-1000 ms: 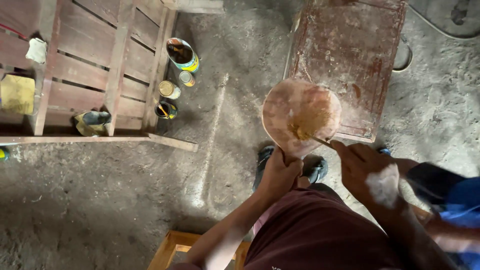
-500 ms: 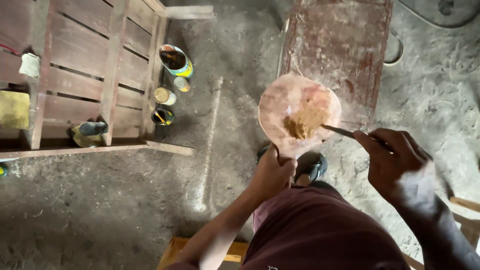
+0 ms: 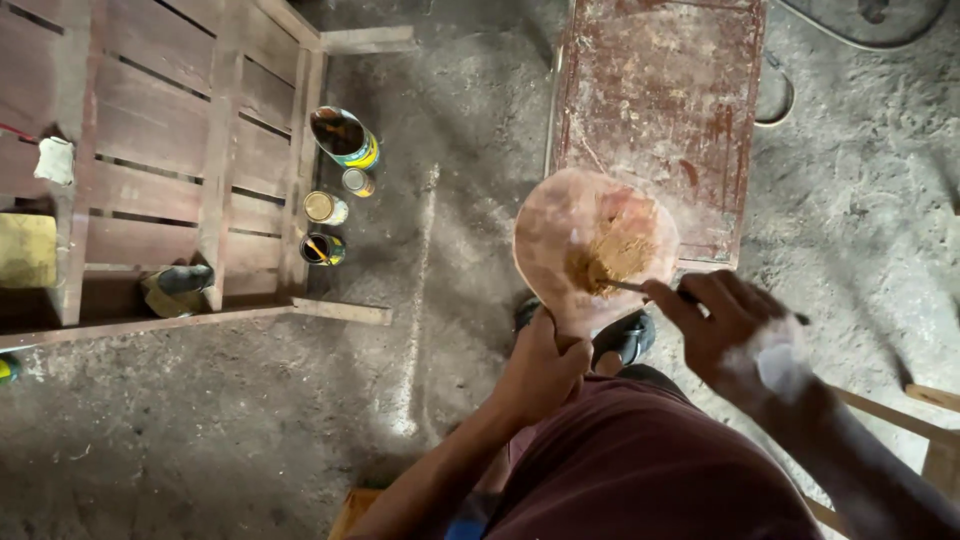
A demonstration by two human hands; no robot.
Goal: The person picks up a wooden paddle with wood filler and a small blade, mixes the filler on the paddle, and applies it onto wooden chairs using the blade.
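Tan paste (image 3: 612,258) on round board (image 3: 560,225)

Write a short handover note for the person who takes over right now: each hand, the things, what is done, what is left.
Left hand: grips the round board from below, holding it up over the floor.
Right hand: fingers closed on a thin tool, tip in the brown paste.
Cans: on the floor beside the wooden frame, apart from both hands.
Done: paste heaped on the board.
Left: paste not yet applied anywhere visible.

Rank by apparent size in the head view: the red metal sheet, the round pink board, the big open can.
1. Red metal sheet
2. Round pink board, though held nearer the camera, so it looks bigger than it is
3. Big open can
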